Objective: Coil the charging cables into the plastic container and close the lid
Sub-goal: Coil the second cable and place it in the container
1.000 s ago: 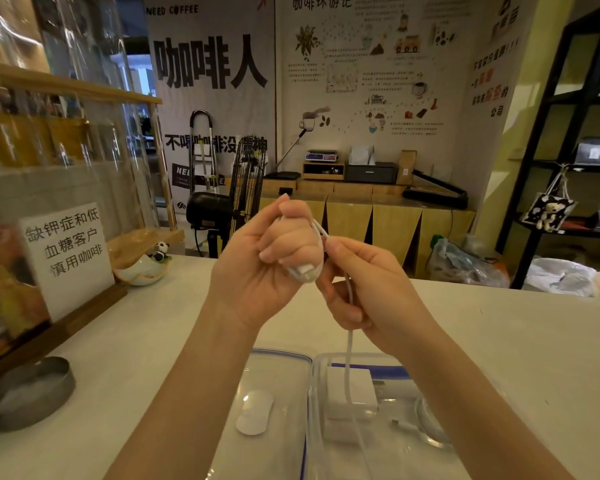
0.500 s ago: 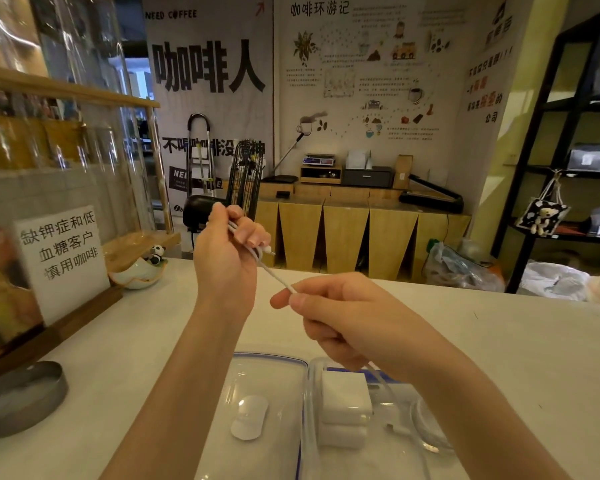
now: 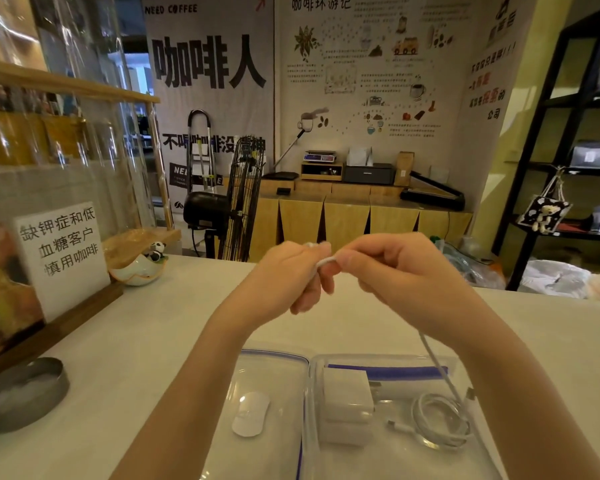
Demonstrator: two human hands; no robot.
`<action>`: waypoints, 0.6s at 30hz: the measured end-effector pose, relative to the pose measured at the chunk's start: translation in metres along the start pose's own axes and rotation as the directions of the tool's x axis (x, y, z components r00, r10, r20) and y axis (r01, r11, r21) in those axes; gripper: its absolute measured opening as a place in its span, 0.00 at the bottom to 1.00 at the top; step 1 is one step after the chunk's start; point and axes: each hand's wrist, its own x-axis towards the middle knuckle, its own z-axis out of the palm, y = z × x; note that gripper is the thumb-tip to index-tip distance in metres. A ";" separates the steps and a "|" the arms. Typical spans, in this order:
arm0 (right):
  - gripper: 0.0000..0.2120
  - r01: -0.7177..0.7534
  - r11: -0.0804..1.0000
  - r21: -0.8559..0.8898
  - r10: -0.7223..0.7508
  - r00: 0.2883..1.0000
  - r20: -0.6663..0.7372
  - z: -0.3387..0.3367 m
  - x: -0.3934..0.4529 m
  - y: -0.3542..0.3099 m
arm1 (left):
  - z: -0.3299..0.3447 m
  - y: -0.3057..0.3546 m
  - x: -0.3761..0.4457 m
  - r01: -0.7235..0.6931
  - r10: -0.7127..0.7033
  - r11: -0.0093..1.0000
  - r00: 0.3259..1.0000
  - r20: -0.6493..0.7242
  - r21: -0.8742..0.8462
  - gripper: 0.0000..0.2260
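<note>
Left hand [image 3: 291,275] and right hand [image 3: 395,271] raised together — pinching white cable [image 3: 326,261].

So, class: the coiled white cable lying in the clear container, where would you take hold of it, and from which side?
Probably from above: pinch across the coiled cable at its bundled right arc, catching all loops. It lies flat in the open container, and the chargers block its left side.

White cable [image 3: 440,370] hangs into open clear container [image 3: 395,455].
</note>
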 end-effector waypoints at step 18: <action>0.10 -0.097 0.985 0.143 0.100 0.995 -0.015 0.007 0.006 0.015 | -0.024 0.015 -0.013 0.308 0.405 -0.129 0.884 0.233 -0.943 0.17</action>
